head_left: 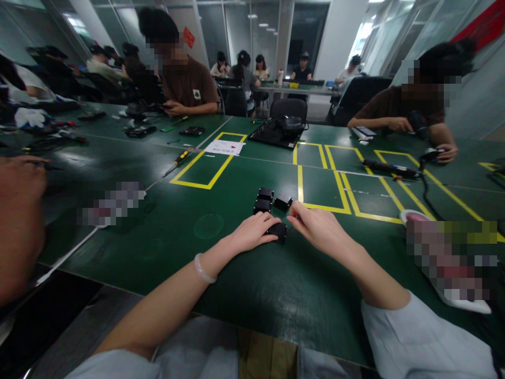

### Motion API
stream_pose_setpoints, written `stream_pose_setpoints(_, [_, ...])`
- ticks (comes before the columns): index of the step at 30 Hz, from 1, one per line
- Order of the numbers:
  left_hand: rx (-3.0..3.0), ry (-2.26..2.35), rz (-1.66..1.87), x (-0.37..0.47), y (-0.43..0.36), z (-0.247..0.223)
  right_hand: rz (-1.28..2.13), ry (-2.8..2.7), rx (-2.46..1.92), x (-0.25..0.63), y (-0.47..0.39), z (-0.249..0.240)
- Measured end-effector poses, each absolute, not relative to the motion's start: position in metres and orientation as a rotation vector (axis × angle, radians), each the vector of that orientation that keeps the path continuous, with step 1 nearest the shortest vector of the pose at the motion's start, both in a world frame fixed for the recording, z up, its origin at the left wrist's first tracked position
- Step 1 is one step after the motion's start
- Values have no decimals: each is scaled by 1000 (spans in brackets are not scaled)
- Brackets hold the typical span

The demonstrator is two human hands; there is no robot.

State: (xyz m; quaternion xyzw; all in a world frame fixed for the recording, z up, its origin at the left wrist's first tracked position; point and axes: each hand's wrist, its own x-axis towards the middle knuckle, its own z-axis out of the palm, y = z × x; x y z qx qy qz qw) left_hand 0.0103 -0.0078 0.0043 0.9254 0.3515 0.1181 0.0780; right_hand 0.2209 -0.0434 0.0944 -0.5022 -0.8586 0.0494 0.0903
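Observation:
Several small black blocks lie close together on the green table. My left hand (252, 230) rests palm down with its fingers over a black block (278, 231); thumb and fingers lie around its left side. Just right of that block is my right hand (311, 221), its fingers pinched together; whatever is between the fingertips is too small to make out. Beyond my hands sit a black block (283, 201) on the right and two more on the left, the farther block (265, 193) behind the nearer block (263, 205).
Yellow tape outlines (323, 207) mark the green table (158, 237). A white tray (434, 279) is at the right, a screwdriver (177, 161) at the left, a black panel (272, 134) farther back. A person's arm (19, 226) reaches in at the left edge; people sit across the table.

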Motion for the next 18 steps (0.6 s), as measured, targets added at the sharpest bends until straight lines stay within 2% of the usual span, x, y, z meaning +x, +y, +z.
stream_pose_setpoints(18, [2768, 1053, 331, 11, -8, 7, 54, -2565, -1504, 218, -45, 94])
